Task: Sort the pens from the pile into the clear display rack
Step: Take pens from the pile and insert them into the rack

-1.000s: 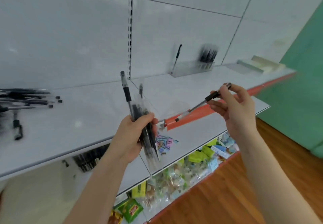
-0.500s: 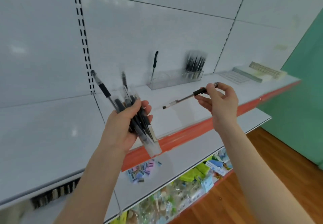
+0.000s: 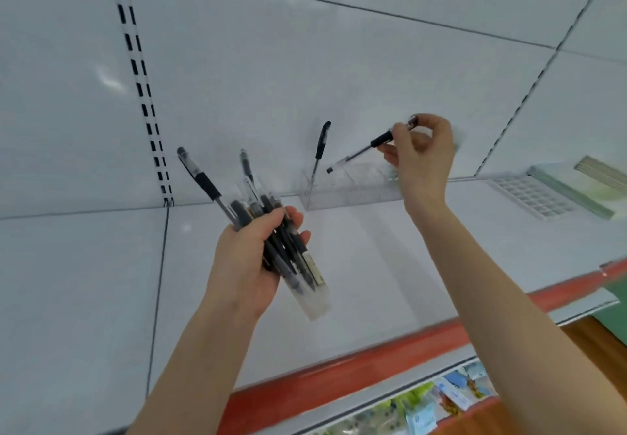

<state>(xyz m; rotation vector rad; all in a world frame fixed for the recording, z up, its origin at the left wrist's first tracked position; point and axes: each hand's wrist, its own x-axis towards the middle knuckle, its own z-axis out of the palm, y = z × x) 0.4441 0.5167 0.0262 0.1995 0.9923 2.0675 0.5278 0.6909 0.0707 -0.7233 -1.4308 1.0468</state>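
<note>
My left hand (image 3: pixel 251 258) grips a bundle of several black pens (image 3: pixel 271 231), some in a clear sleeve, held up over the white shelf. My right hand (image 3: pixel 422 152) pinches a single black pen (image 3: pixel 364 151) by its cap end, tip slanting down to the left just above the clear display rack (image 3: pixel 342 190). The rack stands at the back of the shelf against the wall. One black pen (image 3: pixel 320 149) stands upright in the rack's left compartment. My right hand hides the rack's right end.
A white shelf (image 3: pixel 373 265) with a red front edge (image 3: pixel 339 377) runs across. A white grid tray (image 3: pixel 532 197) and a pale green flat pack (image 3: pixel 583 183) lie at the right. Packaged goods (image 3: pixel 424 411) fill the lower shelf.
My view has swung right and closer to the rack. My right hand has carried the single pen up and forward to just above the rack. The left hand keeps its bundle.
</note>
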